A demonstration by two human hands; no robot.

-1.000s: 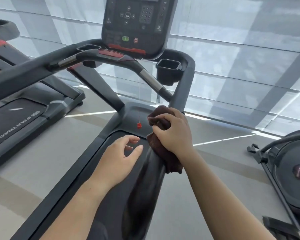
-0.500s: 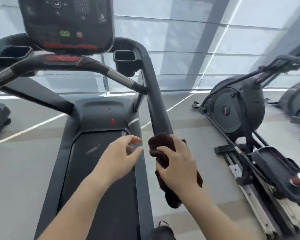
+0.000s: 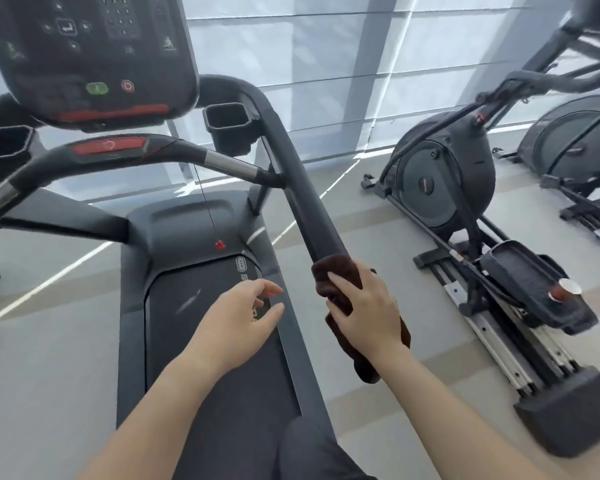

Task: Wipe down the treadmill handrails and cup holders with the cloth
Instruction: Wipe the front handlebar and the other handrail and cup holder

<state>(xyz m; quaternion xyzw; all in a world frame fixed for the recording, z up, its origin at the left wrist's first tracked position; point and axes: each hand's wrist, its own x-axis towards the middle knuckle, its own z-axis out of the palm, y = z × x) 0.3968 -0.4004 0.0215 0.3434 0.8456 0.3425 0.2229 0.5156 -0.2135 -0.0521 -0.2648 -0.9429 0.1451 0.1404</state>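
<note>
A treadmill (image 3: 201,237) is seen from above. Its right handrail (image 3: 303,188) runs as a long dark bar up and away from the right hand (image 3: 364,310) toward a cup holder (image 3: 227,121) at the far end. A brown cloth (image 3: 336,275) is wrapped around the rail's near end and clamped there by the right hand. The left hand (image 3: 239,317) is held just beside it, fingers loosely apart, holding nothing.

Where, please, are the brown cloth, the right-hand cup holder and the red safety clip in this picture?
brown cloth (image 3: 336,271): head view, on its bunched top end wrapped over the handrail.
right-hand cup holder (image 3: 230,137): head view, on its front wall below the rim.
red safety clip (image 3: 219,245): head view, on the clip's body at the cord's end.
</note>
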